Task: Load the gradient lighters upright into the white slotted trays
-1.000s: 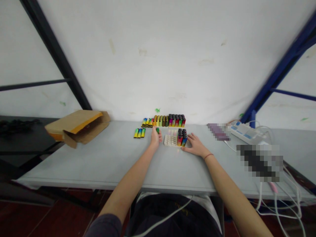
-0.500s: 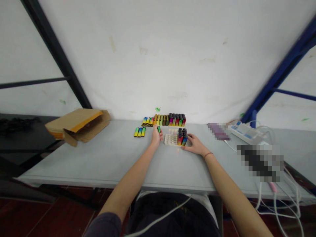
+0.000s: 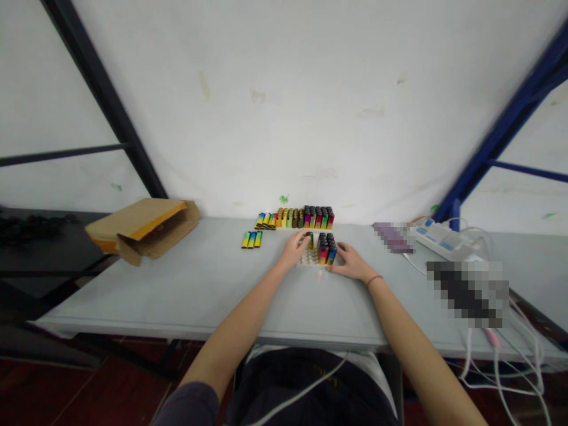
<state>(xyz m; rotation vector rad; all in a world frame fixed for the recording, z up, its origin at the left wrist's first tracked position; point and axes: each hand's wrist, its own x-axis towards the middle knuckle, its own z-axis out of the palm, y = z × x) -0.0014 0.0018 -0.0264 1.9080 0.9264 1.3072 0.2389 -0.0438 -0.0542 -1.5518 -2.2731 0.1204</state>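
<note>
My left hand [image 3: 296, 248] is closed on a green lighter [image 3: 310, 240] and holds it upright over the white tray [image 3: 310, 258]. Several coloured lighters [image 3: 327, 248] stand in the right part of that tray. My right hand [image 3: 352, 261] rests on the table against the tray's right edge, its fingers curled at the tray's side. A row of standing lighters [image 3: 306, 217] lines the wall behind the tray. Three lighters [image 3: 251, 239] lie flat to the left.
A torn cardboard box [image 3: 142, 227] sits at the table's far left. A white power strip [image 3: 440, 235] and tangled cables [image 3: 501, 349] fill the right side. A blurred dark object [image 3: 468, 291] lies near the right front edge.
My left hand moved right with the green lighter, from beside the tray to over it. The right hand stayed at the tray's right edge.
</note>
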